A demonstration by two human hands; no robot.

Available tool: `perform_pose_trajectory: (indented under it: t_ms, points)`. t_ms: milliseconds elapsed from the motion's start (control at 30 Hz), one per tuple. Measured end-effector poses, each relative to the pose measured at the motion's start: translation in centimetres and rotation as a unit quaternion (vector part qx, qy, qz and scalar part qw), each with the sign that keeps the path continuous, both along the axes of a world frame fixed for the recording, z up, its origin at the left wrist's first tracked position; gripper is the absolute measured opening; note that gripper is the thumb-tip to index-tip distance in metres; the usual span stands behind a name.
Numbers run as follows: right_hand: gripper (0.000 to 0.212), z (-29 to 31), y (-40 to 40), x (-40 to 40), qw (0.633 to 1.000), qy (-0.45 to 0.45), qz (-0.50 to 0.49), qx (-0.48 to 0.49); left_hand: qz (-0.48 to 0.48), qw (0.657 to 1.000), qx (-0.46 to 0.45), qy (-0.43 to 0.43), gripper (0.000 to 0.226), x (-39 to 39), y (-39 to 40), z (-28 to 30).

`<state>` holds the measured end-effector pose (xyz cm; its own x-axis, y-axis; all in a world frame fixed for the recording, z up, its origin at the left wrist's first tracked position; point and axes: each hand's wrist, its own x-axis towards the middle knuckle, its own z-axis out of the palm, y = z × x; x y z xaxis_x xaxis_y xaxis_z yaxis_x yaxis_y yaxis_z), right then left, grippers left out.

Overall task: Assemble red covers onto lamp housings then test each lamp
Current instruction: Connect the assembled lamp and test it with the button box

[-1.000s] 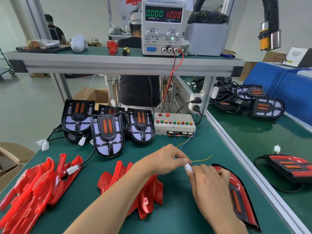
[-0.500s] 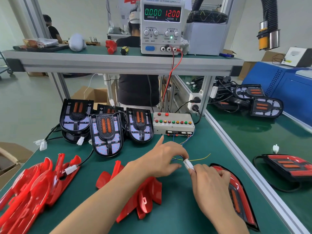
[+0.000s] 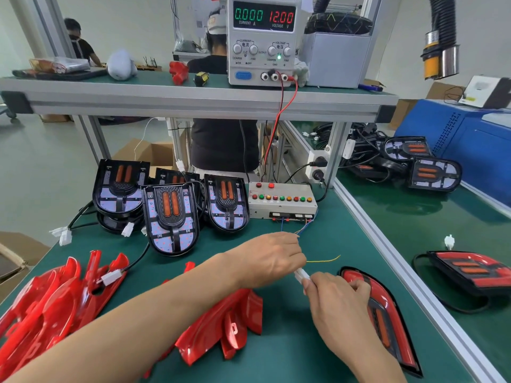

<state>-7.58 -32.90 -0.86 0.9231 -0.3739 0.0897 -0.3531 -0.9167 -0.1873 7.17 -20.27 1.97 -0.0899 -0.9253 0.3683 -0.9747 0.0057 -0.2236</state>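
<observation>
Right grip: clenched on the near end of a white connector, thumb and fingers pinched round it, above the desk near its right edge.
Left grip: curled at the far end of the same connector, fingertips meeting it; grasp itself hidden behind the knuckles.
Assembled lamp: red cover fitted, flat by the near right edge, partly under the right grip.
Loose red covers: heaped under the left forearm at near centre; a larger pile of red covers at the near left corner, with a white plug lying on top.
Yellow wire: slack on the desk just beyond both grips.
Lamp housings: uncovered, black, leaning and overlapping in a cluster toward the far left edge.
Test box: at the far edge, right of the housings, a row of coloured buttons on top, thin wires trailing from its front.
Power supply: on the shelf above, reading 0.000 and 12.00, red lead hanging down.
Neighbouring desk: to the right, carrying another covered lamp and bare housings further back.
</observation>
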Motion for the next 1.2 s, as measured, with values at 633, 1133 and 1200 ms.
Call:
perform_pose_trajectory:
  t_ms: [633,1133,1200]
  points:
    - [0.037,0.0,0.1,0.1,1.0,0.013,-0.006,-0.003,0.0,1.0,0.007,0.026,0.022,-0.6,-0.1,-0.4]
    - [0.039,0.3,0.5,0.2,0.999,0.029,0.005,-0.034,0.017,0.998,-0.003,0.058,0.021,-0.8,0.0,-1.1]
    - [0.041,0.9,0.8,-0.1,0.998,0.034,-0.004,-0.05,0.028,0.997,0.004,0.066,0.018,-0.5,0.0,-1.3]
